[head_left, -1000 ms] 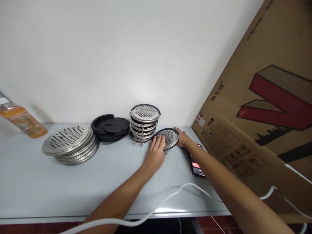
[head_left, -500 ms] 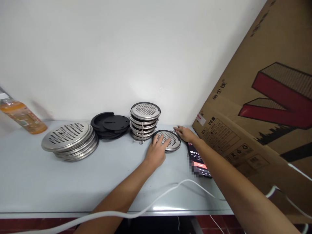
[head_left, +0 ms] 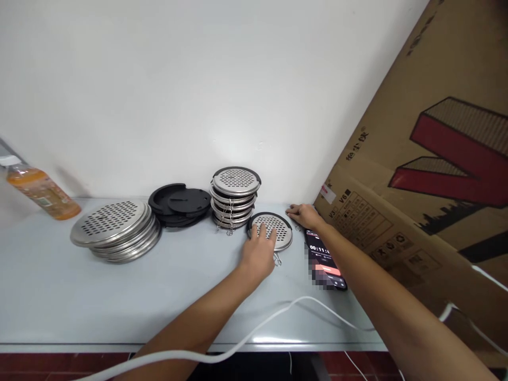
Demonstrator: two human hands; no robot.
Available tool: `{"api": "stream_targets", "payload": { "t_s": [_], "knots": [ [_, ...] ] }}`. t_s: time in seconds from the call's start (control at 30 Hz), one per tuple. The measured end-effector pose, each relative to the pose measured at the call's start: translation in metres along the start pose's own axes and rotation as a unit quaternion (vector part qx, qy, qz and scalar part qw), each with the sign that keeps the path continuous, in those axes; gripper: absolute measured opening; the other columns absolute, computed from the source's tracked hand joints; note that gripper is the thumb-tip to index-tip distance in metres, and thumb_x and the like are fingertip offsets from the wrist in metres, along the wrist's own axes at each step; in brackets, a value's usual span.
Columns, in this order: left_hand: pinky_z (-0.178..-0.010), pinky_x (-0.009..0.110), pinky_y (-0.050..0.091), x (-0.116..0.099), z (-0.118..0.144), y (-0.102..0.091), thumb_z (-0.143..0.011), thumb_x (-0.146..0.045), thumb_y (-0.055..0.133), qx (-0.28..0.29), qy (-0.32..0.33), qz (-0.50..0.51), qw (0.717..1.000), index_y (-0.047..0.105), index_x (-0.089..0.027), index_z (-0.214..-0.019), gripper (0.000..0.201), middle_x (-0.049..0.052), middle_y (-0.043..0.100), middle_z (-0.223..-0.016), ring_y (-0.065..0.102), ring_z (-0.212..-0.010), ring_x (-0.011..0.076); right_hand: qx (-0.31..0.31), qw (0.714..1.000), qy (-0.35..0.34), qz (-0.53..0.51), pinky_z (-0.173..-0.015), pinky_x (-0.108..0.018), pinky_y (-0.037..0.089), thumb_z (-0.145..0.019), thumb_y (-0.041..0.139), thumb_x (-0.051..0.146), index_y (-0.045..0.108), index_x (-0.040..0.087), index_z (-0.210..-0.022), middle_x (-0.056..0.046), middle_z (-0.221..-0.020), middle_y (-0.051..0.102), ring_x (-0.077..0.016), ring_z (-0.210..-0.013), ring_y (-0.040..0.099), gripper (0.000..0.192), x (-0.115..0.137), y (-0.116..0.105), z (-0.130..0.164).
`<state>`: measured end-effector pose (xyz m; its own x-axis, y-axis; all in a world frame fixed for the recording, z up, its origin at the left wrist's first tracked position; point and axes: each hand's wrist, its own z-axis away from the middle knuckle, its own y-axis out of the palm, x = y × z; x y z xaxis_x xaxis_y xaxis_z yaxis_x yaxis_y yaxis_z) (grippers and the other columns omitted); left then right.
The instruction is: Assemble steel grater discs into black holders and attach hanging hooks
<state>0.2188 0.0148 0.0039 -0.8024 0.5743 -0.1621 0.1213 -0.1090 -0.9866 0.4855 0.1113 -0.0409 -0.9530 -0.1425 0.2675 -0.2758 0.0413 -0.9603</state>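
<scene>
My left hand (head_left: 257, 254) lies with its fingers spread on a round perforated metal disc (head_left: 273, 228) set in a black rim. A small metal wire clip (head_left: 277, 259) sticks out at the disc's front edge. Farther right, beside the carton, my right hand (head_left: 305, 216) is down on the table with its fingers drawn together. A bit of metal wire (head_left: 298, 228) shows under that palm; what its fingertips hold, if anything, is hidden. Just left of the disc stands a stack of similar rimmed discs (head_left: 237, 181) with wire clips hanging from its front.
A leaning pile of larger perforated metal discs (head_left: 107, 222) and black plastic rims (head_left: 178, 203) stand to the left. An orange drink bottle (head_left: 43, 190) leans at far left. A phone (head_left: 325, 259), a white cable (head_left: 254, 330) and a big carton (head_left: 397, 201) occupy the right.
My right hand has shifted slightly right, away from the disc. The wire clip at the disc's front edge has come into sight beside my left hand, which stays on the disc.
</scene>
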Motion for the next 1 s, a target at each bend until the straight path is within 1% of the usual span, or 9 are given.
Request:
{"api": "stream_targets", "payload": {
  "t_s": [0.17,0.27,0.37,0.43,0.5,0.6,0.77,0.9,1.0],
  "knots": [
    [-0.110,0.051,0.044,-0.011,-0.012,0.005,-0.088,-0.026,0.061,0.039,-0.016,-0.006,0.999,0.029,-0.013,-0.159,0.079,0.023,0.024,-0.164,0.019,-0.151,0.0467,-0.006,1.000,-0.002,-0.017,-0.108,-0.033,0.045,-0.094,0.054,0.029,0.078,0.025,-0.113,-0.003,-0.120,0.075,-0.0248,-0.124,0.064,0.032,-0.003,-0.003,0.005],
    [-0.113,0.055,0.039,-0.013,-0.013,0.008,-0.088,-0.025,0.060,0.039,-0.008,0.003,0.999,0.027,-0.011,-0.159,0.080,0.025,0.020,-0.165,0.015,-0.151,0.0474,0.014,0.999,0.007,-0.052,-0.114,-0.035,0.041,-0.092,0.057,0.036,0.076,0.023,-0.118,-0.005,-0.131,0.070,-0.0257,-0.130,0.060,0.035,-0.005,-0.007,0.009],
    [-0.117,0.055,0.033,-0.009,-0.013,0.009,-0.089,-0.025,0.056,0.029,0.002,0.023,0.999,0.027,-0.011,-0.159,0.077,0.024,0.019,-0.165,0.012,-0.152,0.0459,0.057,0.993,0.026,-0.104,-0.119,-0.037,0.034,-0.082,0.070,0.036,0.070,0.015,-0.129,-0.013,-0.149,0.054,-0.0295,-0.139,0.051,0.052,-0.010,-0.013,0.011],
    [-0.118,0.054,0.033,-0.005,-0.014,0.010,-0.090,-0.026,0.054,0.022,0.005,0.032,0.999,0.028,-0.011,-0.158,0.074,0.023,0.020,-0.165,0.013,-0.153,0.0450,0.084,0.987,0.029,-0.132,-0.121,-0.038,0.031,-0.073,0.078,0.036,0.066,0.013,-0.134,-0.015,-0.154,0.047,-0.0322,-0.142,0.047,0.066,-0.015,-0.017,0.012],
    [-0.117,0.052,0.034,-0.002,-0.018,0.010,-0.092,-0.027,0.053,0.016,0.011,0.033,0.999,0.029,-0.012,-0.158,0.072,0.022,0.021,-0.165,0.014,-0.153,0.0438,0.104,0.984,0.032,-0.143,-0.122,-0.040,0.029,-0.066,0.084,0.038,0.064,0.015,-0.136,-0.015,-0.156,0.044,-0.0348,-0.143,0.044,0.077,-0.018,-0.021,0.011],
    [-0.117,0.053,0.035,0.002,-0.027,0.011,-0.096,-0.028,0.047,0.007,0.015,0.029,0.999,0.028,-0.014,-0.159,0.067,0.019,0.021,-0.166,0.013,-0.154,0.0418,0.122,0.982,0.034,-0.140,-0.122,-0.041,0.030,-0.063,0.085,0.043,0.064,0.014,-0.136,-0.015,-0.156,0.044,-0.0367,-0.142,0.045,0.081,-0.019,-0.026,0.009],
    [-0.119,0.056,0.030,0.001,-0.042,0.019,-0.098,-0.029,0.044,-0.006,-0.002,0.026,1.000,0.027,-0.015,-0.160,0.066,0.019,0.020,-0.167,0.013,-0.154,0.0419,0.101,0.983,0.034,-0.148,-0.123,-0.044,0.026,-0.064,0.082,0.053,0.067,0.013,-0.133,-0.016,-0.152,0.050,-0.0381,-0.142,0.045,0.081,-0.022,-0.028,0.010],
    [-0.120,0.056,0.028,-0.001,-0.052,0.025,-0.098,-0.038,0.046,-0.026,-0.016,0.044,0.999,0.027,-0.015,-0.160,0.069,0.019,0.018,-0.167,0.012,-0.154,0.0413,0.035,0.981,0.032,-0.186,-0.124,-0.046,0.024,-0.057,0.087,0.052,0.048,0.012,-0.150,-0.016,-0.158,0.042,-0.0364,-0.147,0.038,0.109,-0.029,-0.027,0.015],
    [-0.120,0.057,0.028,-0.001,-0.058,0.026,-0.099,-0.043,0.042,-0.041,-0.027,0.049,0.998,0.030,-0.015,-0.159,0.067,0.019,0.020,-0.166,0.014,-0.154,0.0407,0.018,0.981,0.051,-0.186,-0.123,-0.042,0.029,-0.064,0.084,0.047,0.038,0.008,-0.154,-0.018,-0.157,0.042,-0.0334,-0.145,0.042,0.109,-0.029,-0.031,0.018]
  ]
}}
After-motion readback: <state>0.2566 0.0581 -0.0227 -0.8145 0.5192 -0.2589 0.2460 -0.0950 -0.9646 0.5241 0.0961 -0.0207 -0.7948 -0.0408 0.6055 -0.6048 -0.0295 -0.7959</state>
